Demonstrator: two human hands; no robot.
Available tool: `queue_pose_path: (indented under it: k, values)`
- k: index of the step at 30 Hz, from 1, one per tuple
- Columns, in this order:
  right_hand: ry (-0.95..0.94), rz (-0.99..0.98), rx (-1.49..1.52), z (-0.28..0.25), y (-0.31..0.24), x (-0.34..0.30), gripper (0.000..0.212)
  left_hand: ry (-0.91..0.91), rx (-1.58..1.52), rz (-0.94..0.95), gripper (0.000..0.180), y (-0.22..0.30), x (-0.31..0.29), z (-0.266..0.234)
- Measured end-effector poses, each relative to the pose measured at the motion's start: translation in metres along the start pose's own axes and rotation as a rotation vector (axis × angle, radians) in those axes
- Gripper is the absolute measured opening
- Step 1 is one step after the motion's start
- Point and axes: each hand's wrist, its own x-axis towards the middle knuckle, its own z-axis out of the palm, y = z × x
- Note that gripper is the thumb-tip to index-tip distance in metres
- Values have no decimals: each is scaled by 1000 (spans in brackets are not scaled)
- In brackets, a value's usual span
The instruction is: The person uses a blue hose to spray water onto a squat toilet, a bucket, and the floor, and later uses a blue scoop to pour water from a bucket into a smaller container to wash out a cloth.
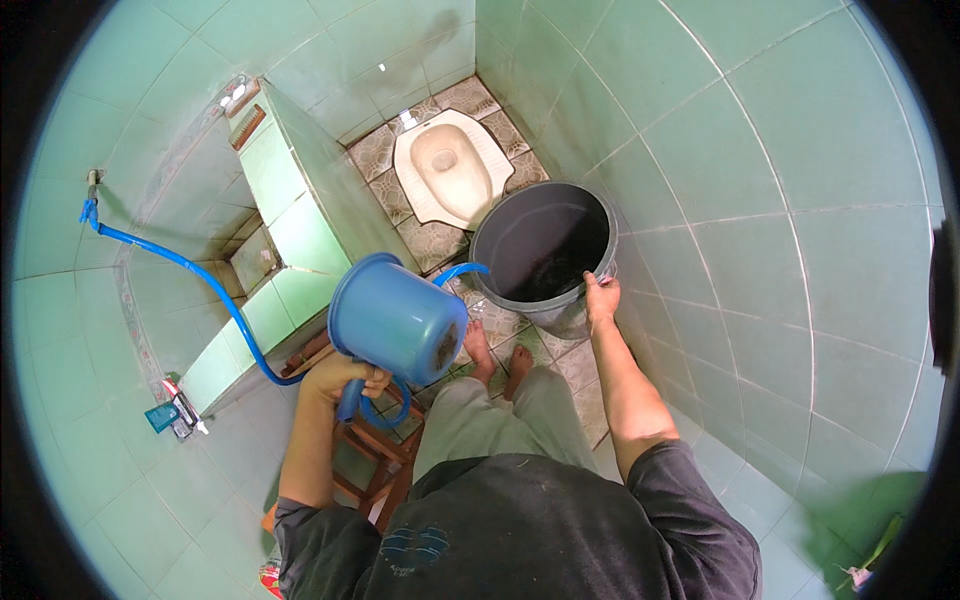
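My left hand (345,378) is closed round the handle of a blue water dipper (395,322), which is tipped on its side with its dirty base toward the bucket. At my right, my right hand (601,297) grips the near right rim of a large dark bucket (505,235). Dark contents lie in the bucket; I cannot make out whether that is water alone. A blue hose (205,272) runs from the wall tap (92,190) past my left hand and dipper, and its end hangs over the bucket's left rim.
A cream squat toilet (455,165) lies beyond the bucket on patterned floor tiles. Left stands a green tiled basin wall (305,225) with a brush (247,128) on its far end and small toiletries (175,412) at its near end. A wooden stool (378,460) is by my left leg.
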Motion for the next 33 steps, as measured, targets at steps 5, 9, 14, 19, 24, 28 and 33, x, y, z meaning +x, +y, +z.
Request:
queue_pose_path:
  k: [5,9,14,19,24,28,33]
  values:
    - [17,15,7,7,3,2,40,58,60,-6,17,6,-1,-8]
    - [37,-2,13,17,15,12,42,69,44,34,18,9,6,-5]
    - [27,15,34,30,24,11,42,60,38,34,19,10,10,-12]
    - [21,16,18,36,29,13,43,99,9,33,19,18,13,3]
    - [-4,13,-19,38,13,-1,42,21,9,13,19,15,7,-8]
    - [-39,43,-17,35,15,-1,43,100,46,58,18,16,13,1]
    - [-62,8,-57,38,23,-8,43,173,8,154,19,9,32,4]
